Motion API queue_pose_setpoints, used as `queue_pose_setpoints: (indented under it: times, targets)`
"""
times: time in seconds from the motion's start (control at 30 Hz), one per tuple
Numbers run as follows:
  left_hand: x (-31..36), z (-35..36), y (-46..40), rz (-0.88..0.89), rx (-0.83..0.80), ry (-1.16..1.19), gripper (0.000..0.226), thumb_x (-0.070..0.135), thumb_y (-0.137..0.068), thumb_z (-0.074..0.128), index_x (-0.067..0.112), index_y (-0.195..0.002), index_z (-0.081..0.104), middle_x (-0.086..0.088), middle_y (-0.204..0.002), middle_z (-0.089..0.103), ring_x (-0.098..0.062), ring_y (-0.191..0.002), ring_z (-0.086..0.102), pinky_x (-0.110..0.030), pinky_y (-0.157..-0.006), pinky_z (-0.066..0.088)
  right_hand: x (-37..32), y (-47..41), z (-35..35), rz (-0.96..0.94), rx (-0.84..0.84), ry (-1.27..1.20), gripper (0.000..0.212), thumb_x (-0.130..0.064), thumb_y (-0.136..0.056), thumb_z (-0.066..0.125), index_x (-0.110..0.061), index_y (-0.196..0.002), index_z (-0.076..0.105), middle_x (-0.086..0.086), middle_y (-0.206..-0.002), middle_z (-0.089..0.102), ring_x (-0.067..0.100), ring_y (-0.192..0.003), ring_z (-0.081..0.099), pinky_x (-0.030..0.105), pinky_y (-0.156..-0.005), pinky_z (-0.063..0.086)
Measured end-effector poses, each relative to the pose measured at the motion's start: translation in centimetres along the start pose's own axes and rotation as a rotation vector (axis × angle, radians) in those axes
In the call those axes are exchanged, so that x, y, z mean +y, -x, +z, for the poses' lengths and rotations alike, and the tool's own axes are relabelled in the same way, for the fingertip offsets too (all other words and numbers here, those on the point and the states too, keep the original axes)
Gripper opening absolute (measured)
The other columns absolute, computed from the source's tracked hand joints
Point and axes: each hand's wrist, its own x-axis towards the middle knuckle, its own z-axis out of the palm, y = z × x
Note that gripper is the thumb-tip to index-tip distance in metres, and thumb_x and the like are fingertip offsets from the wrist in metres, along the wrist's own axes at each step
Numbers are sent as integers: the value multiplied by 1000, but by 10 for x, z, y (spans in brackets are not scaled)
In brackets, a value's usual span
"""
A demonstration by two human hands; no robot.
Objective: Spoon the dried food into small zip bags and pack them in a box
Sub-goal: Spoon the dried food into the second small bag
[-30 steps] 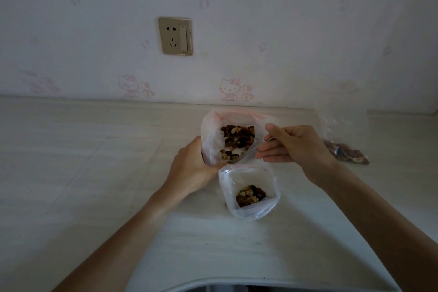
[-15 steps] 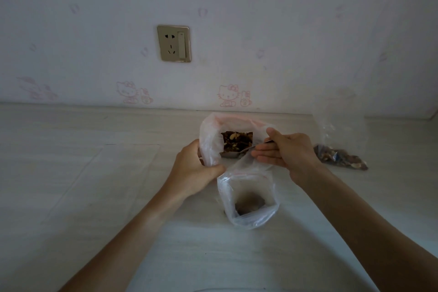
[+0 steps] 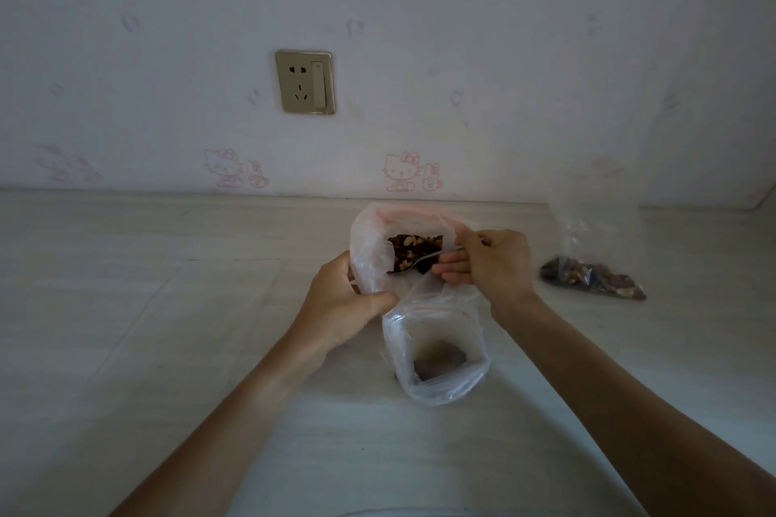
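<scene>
Right hand (image 3: 489,262), fingers curled round the handle of a metal spoon (image 3: 432,258), dips the bowl of the spoon into the dried food (image 3: 413,252) inside the large plastic bag (image 3: 369,248). Left hand (image 3: 344,300), thumb and fingers pinching the near-left wall of that bag, holds its mouth open. Just near of both hands stands a small zip bag (image 3: 436,353), mouth open, with a little dark food at its bottom; its far edge touches the large bag. Far right on the pale table (image 3: 126,306), well apart, lies another clear bag (image 3: 596,264) holding a small heap of the same food. No box is in view.

Step in hand, by judgement: loading a spoonful. The next move calls for lifting the spoon level and tipping it over the small bag's mouth without spilling.

Compared with one second earlier, the spoon has gone deeper into the large bag, and the small bag's contents look darker and blurred.
</scene>
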Motion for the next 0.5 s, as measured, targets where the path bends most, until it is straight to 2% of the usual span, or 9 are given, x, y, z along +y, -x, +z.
queue_pose_setpoints:
  times: [0.23,0.33,0.4,0.5]
  targets:
    - [2,0,3,37,53,77,35,26,-80,86,38,-109,70,30,-99,74,9,-91,70,-8,-67,52,4,5,-9,54,-26,-114,29,-20,-105,59,3,-93,72,19,-75,77,31,-71,78,27,-57,62]
    - [3,-1,1,15,95,92,32,36,-81,86,36,-109,71,24,-100,76,6,-90,71,-18,-76,53,2,8,-20,34,-43,-150,30,-21,-105,59,4,-95,71,19,-78,78,32,-74,79,27,-59,62]
    - [6,-5,1,-5,121,69,36,48,-79,86,37,-108,70,20,-101,76,3,-88,72,-23,-78,54,-1,10,-26,18,-40,-162,30,-22,-105,59,5,-96,70,20,-78,77,32,-73,78,27,-58,61]
    - [13,-14,-1,16,211,13,48,58,-76,85,35,-114,66,18,-106,72,4,-85,71,-20,-74,52,-12,13,-36,-24,-39,-153,32,-24,-104,59,6,-98,69,20,-77,77,33,-72,78,28,-57,62]
